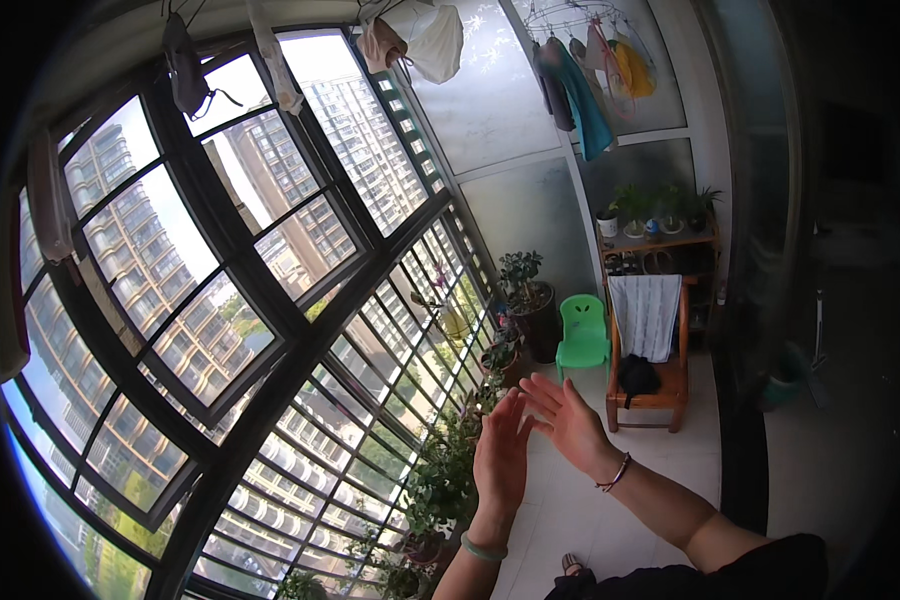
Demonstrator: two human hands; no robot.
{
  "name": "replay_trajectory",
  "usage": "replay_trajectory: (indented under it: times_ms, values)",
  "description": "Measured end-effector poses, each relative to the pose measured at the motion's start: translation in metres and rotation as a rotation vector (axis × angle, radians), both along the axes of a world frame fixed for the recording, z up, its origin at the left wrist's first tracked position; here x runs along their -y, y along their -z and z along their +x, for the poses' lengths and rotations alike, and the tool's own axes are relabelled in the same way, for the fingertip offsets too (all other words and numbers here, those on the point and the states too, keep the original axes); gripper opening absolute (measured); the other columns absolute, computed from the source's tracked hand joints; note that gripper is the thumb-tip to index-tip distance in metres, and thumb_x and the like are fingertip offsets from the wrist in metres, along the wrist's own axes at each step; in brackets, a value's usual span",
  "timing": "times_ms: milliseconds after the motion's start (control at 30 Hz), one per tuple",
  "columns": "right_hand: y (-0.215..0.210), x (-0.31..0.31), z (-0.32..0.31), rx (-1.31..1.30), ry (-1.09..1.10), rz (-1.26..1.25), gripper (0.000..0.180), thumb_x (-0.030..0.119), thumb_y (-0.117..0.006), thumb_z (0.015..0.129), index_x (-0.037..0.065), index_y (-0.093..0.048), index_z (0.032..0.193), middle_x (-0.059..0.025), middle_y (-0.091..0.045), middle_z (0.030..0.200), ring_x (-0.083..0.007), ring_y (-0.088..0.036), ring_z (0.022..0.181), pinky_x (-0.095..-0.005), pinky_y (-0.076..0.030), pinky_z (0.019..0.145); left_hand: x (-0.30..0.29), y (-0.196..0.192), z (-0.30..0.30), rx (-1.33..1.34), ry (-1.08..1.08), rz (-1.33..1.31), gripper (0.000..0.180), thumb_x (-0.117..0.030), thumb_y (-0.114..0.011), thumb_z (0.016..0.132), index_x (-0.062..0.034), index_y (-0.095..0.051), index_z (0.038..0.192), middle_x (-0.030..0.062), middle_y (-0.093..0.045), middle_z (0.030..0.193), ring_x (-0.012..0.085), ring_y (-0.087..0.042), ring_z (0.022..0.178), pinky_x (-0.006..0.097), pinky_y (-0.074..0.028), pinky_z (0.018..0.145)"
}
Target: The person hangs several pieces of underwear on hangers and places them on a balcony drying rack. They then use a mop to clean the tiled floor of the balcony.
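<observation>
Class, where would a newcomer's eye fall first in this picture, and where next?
Probably on the left hand and right hand, raised at lower centre with fingers close together and nothing visible in them. Next, perhaps, the bright green chair beyond them, left of the wooden chair. The dark-framed windows fill the left side.

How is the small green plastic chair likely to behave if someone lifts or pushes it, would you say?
The small green plastic chair is probably light for its size, as its backrest has cut-outs. It likely holds stiff when lifted, since the seat and backrest look moulded. Pushed, it may slide easily, with pale, smooth-looking floor tiles beneath.
</observation>
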State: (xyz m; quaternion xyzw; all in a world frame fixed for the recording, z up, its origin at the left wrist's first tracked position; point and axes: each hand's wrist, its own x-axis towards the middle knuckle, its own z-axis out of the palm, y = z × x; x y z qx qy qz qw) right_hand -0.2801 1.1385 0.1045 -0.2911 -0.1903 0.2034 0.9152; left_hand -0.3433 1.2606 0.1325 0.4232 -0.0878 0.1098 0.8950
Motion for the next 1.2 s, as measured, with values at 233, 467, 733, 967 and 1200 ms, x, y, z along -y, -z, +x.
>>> replay_trajectory:
  times_ms: [233,467,733,967,1200]
  values:
    - [0.017,0.002,0.073,-0.067,0.031,0.031,0.059,0.051,-0.034,0.101,0.008,-0.046,0.139,-0.0100,-0.047,0.143,-0.0215,-0.045,0.130,-0.0352,-0.034,0.105,-0.002,0.037,0.093,-0.032,0.171,-0.027,0.034,-0.028,-0.039,0.104,-0.0010,-0.057,0.111,0.0096,-0.061,0.116,0.0208,-0.057,0.110,0.038,-0.042,0.101]
    - [0.019,-0.007,0.147,-0.057,-0.065,-0.099,0.064,0.051,-0.031,0.101,0.000,-0.048,0.135,-0.0195,-0.056,0.130,-0.0248,-0.052,0.123,-0.0263,-0.044,0.097,0.006,0.037,0.182,-0.197,0.371,0.099,0.039,-0.040,-0.034,0.104,-0.0090,-0.054,0.093,0.0029,-0.053,0.066,0.0157,-0.052,0.057,0.027,-0.041,0.052]
    - [0.059,0.009,0.229,-0.173,0.059,0.019,0.059,0.047,-0.036,0.102,-0.004,-0.051,0.129,-0.0151,-0.057,0.129,-0.0197,-0.057,0.117,-0.0179,-0.048,0.081,0.026,0.058,0.272,-0.294,0.279,0.054,0.056,-0.049,-0.036,0.102,0.0016,-0.057,0.113,0.0095,-0.066,0.090,0.0181,-0.065,0.078,0.026,-0.050,0.062]
    - [0.142,0.075,0.296,-0.407,0.188,-0.071,0.050,0.043,-0.042,0.102,0.002,-0.052,0.129,-0.0069,-0.058,0.127,-0.0110,-0.054,0.113,-0.0231,-0.040,0.089,0.089,0.160,0.348,-0.444,0.198,0.012,0.059,-0.049,-0.036,0.101,0.0019,-0.047,0.129,0.0127,-0.061,0.117,0.0201,-0.063,0.100,0.031,-0.051,0.083]
    - [0.335,0.211,0.369,-0.909,0.355,-0.413,0.044,0.037,-0.058,0.095,0.007,-0.055,0.127,-0.0062,-0.057,0.130,-0.0184,-0.051,0.121,-0.0358,-0.038,0.101,0.166,0.297,0.408,-0.971,0.232,0.017,0.064,-0.059,-0.034,0.098,-0.0287,-0.020,0.152,0.0080,-0.020,0.157,0.0310,-0.025,0.142,0.055,-0.031,0.108]
